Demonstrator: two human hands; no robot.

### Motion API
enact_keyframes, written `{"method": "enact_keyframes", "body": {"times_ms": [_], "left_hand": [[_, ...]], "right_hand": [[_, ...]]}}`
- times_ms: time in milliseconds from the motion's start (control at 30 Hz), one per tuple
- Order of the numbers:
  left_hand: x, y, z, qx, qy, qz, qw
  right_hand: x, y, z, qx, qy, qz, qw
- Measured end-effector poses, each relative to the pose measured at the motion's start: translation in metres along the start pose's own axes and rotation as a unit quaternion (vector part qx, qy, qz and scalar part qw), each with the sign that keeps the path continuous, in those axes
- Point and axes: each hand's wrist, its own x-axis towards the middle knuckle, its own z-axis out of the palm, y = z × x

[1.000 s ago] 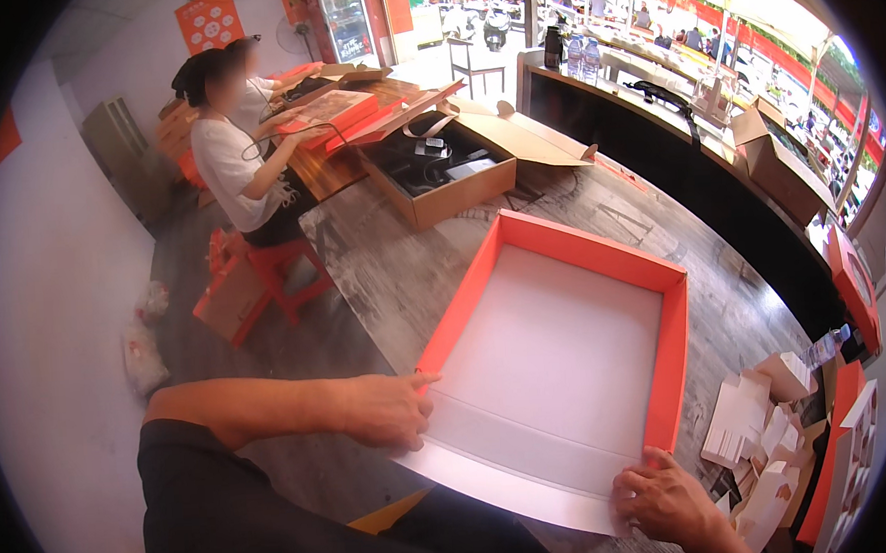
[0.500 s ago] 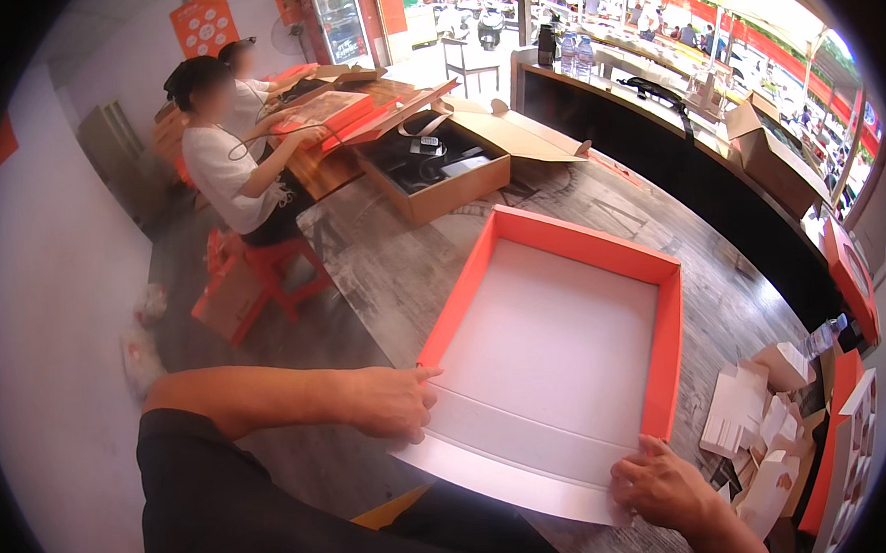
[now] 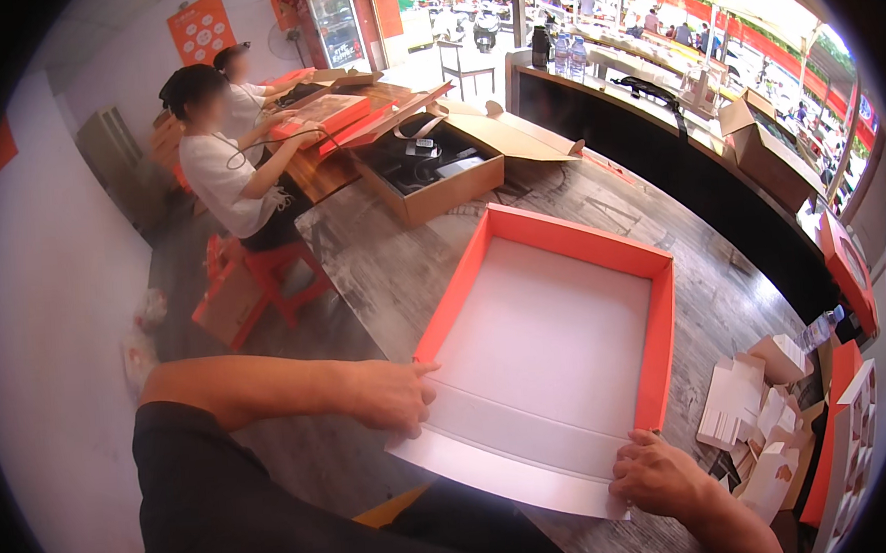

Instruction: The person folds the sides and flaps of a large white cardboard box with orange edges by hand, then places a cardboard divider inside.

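A shallow cardboard box (image 3: 555, 311), orange-red on its raised walls and white inside, lies on the table in front of me. Three of its walls stand up, while the near side spreads flat as a creased white flap (image 3: 514, 478) over the table's near edge. At the near left corner, my left hand (image 3: 394, 394) grips the box edge, its index finger stretched along the end of the left wall. My right hand (image 3: 664, 475) is closed on the near right corner, fingers curled over the flap's edge. The undersides of both grips are hidden.
Beyond the box stands an open brown carton (image 3: 438, 182) holding black items. Torn white and brown packaging (image 3: 761, 410) piles up at the right, by a plastic bottle (image 3: 819, 329). Two people sit at the far left, one on a red stool (image 3: 288, 275), handling orange boxes (image 3: 324, 112).
The view shifts slightly, so the box appears a little further left. Both hands keep their places on its near corners; my right fingers look slightly more curled.
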Motion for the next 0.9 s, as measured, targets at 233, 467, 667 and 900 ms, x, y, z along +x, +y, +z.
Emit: {"method": "enact_keyframes", "body": {"times_ms": [233, 467, 667, 900], "left_hand": [[0.009, -0.016, 0.013, -0.097, 0.075, 0.013, 0.992], [0.020, -0.015, 0.010, -0.179, 0.129, -0.053, 0.974], [0.034, -0.010, 0.012, -0.171, 0.140, -0.148, 0.964], [0.045, -0.013, 0.016, -0.134, 0.228, -0.174, 0.949]], "right_hand": [[0.007, -0.003, -0.013, 0.049, 0.041, 0.002, 0.998], [0.006, -0.005, -0.014, 0.050, 0.045, 0.009, 0.998], [0.008, -0.004, -0.018, 0.027, 0.024, 0.005, 0.999], [0.013, 0.002, -0.015, 0.030, 0.005, -0.003, 1.000]]}}
